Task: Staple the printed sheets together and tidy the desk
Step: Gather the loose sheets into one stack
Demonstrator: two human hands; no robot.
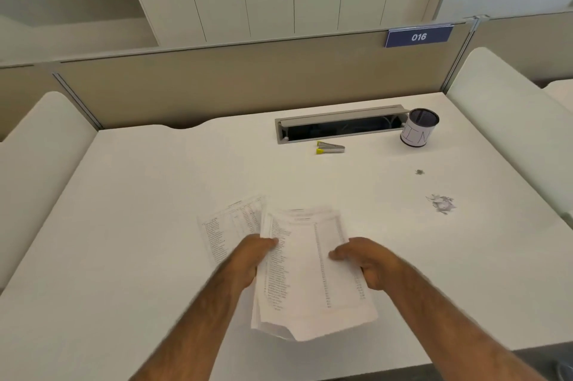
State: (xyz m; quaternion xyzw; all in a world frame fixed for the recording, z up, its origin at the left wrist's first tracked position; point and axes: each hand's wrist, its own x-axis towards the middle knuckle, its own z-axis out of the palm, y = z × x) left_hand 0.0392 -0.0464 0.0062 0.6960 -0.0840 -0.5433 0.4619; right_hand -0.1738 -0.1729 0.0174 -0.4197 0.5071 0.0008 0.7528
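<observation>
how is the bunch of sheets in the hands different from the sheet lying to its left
The held stack is several sheets thick, gripped at its sides by the left hand and right hand; the loose sheet lies ungripped on the desk. The held stack bends, its near edges fanned unevenly; the loose sheet lies flat, partly hidden behind it. Both are white pages printed with columns of small text.

Matt white desk (155,194), thin printed paper sheets (310,272), shiny metal stapler (331,148).

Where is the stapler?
In the head view the stapler lies far back on the desk, just before the grey cable slot, left of the cup.
</observation>
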